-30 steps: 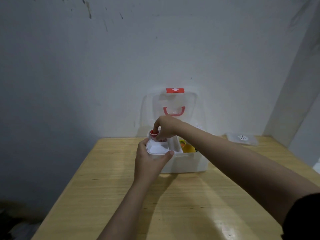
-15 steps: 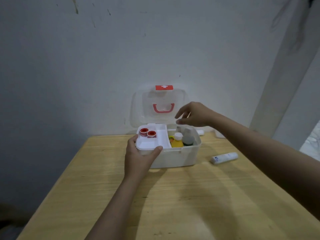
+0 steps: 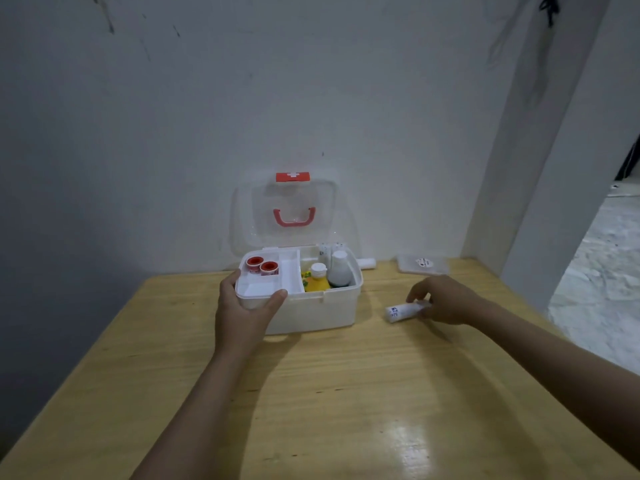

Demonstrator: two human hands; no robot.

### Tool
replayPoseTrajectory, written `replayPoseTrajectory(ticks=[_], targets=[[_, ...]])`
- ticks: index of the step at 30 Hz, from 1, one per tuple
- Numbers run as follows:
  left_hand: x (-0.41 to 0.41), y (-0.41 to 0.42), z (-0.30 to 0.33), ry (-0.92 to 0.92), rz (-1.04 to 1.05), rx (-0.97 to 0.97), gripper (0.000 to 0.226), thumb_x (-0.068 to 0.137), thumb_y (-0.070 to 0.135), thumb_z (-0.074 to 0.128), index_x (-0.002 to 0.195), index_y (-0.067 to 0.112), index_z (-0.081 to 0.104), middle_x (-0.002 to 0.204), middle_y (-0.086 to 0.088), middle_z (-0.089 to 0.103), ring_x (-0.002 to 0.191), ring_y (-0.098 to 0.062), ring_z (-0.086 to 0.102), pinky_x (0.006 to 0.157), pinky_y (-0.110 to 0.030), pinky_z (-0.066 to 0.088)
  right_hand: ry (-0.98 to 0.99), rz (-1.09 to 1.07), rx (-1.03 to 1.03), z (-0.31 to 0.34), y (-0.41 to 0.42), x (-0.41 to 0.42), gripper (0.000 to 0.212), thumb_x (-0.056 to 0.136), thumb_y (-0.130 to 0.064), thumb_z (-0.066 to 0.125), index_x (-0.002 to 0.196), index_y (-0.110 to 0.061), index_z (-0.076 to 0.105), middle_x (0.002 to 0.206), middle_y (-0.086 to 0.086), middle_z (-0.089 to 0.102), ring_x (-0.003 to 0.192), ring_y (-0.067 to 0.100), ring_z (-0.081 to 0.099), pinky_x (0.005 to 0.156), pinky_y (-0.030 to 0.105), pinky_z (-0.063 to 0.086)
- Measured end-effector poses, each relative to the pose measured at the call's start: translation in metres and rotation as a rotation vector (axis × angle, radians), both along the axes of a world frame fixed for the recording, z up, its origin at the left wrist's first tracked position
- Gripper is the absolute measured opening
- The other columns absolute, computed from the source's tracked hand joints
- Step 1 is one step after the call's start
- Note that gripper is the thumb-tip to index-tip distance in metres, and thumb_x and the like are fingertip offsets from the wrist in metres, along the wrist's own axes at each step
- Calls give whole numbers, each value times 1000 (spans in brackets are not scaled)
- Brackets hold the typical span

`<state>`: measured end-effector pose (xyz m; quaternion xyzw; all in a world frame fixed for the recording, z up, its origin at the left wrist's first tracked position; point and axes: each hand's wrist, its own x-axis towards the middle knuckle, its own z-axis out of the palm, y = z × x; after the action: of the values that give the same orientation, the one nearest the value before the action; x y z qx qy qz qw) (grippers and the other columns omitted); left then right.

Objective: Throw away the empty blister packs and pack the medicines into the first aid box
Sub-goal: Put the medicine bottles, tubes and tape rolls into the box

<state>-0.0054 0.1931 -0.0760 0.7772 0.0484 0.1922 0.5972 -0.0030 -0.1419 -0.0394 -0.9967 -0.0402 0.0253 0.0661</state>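
Note:
The white first aid box (image 3: 322,311) stands open at the back of the wooden table (image 3: 329,403), its clear lid (image 3: 292,216) upright against the wall. Inside, a white tray (image 3: 258,291) holds two red-capped rolls (image 3: 262,265); beside it stand a yellow bottle (image 3: 317,280) and a white bottle (image 3: 338,268). My left hand (image 3: 242,311) grips the box's front left corner at the tray. My right hand (image 3: 446,299) rests on the table to the right, fingers closed around the end of a lying white tube (image 3: 403,311).
A clear flat plastic packet (image 3: 422,264) lies at the table's back right. A small white cylinder (image 3: 367,263) lies behind the box by the wall. A wall column (image 3: 554,168) bounds the right side; the table's left edge drops into shadow.
My right hand left the box's tray, passed over the box and came down on the white tube to the right. Two red-capped rolls now sit in the tray. My left hand stayed.

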Motion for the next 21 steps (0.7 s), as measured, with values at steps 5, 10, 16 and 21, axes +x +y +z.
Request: replayPoseTrajectory(ticks=[5, 10, 16, 21], targets=[[-1, -1, -1, -2, -2, -5, 84, 68, 38, 80, 137, 26, 34, 134, 0, 46, 108, -14, 48, 75, -27, 51, -83, 26, 42, -1, -2, 0, 24, 79, -23, 70, 103, -24, 70, 107, -2, 70, 84, 10, 56, 73, 27, 49], [-1, -1, -1, -13, -4, -18, 83, 68, 36, 80, 137, 26, 34, 125, 7, 44, 106, -12, 46, 70, -23, 50, -246, 35, 302, 33, 2, -4, 22, 74, -16, 77, 95, -22, 72, 92, -2, 71, 76, 15, 63, 65, 26, 48], [0, -1, -1, -17, -17, -36, 83, 67, 35, 81, 135, 26, 35, 120, 10, 43, 105, -12, 48, 67, -20, 49, -335, 216, 458, 84, 48, -1, 25, 77, -25, 74, 102, -29, 71, 92, -4, 71, 76, 8, 63, 65, 20, 50], [-1, 0, -2, -35, -41, -68, 83, 64, 37, 83, 132, 29, 36, 116, 12, 45, 103, -11, 50, 74, -27, 53, -326, 369, 321, 103, 104, 17, 27, 81, -21, 70, 108, -23, 70, 105, -2, 69, 85, 11, 59, 73, 18, 45]])
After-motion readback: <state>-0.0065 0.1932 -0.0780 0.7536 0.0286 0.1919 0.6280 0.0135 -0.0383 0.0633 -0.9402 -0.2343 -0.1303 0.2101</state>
